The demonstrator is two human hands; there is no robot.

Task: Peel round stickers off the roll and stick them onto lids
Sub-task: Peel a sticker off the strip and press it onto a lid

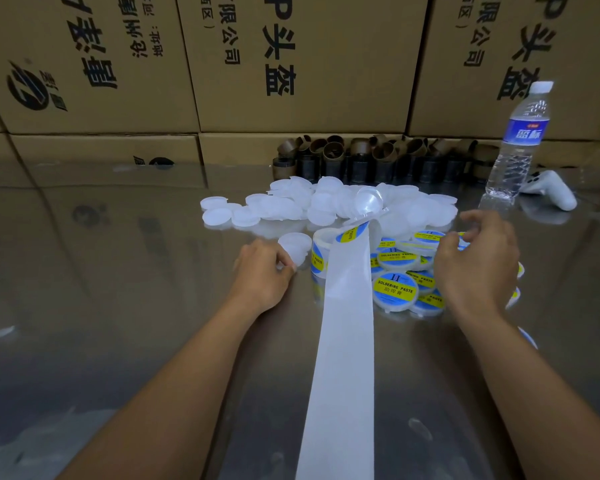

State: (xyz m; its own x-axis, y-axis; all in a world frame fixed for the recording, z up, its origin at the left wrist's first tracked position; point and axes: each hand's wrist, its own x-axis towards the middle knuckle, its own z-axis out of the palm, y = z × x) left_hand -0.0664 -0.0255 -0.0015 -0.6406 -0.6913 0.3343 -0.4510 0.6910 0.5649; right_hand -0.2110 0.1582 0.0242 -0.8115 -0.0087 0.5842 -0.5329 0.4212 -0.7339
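Spent backing strip trails toward viewer between forearms. Left hand: fingers curled round blank lid, just left of sticker roll. Right hand: fingers half-curled, seem to pinch labelled lid above finished pile; grip partly hidden. Beyond fingertips: heap of blank lids on worktop. Judged step: finished lid going to pile, fresh one ready. Next: free right fingers, peel next sticker at roll's lip, centre on held lid.
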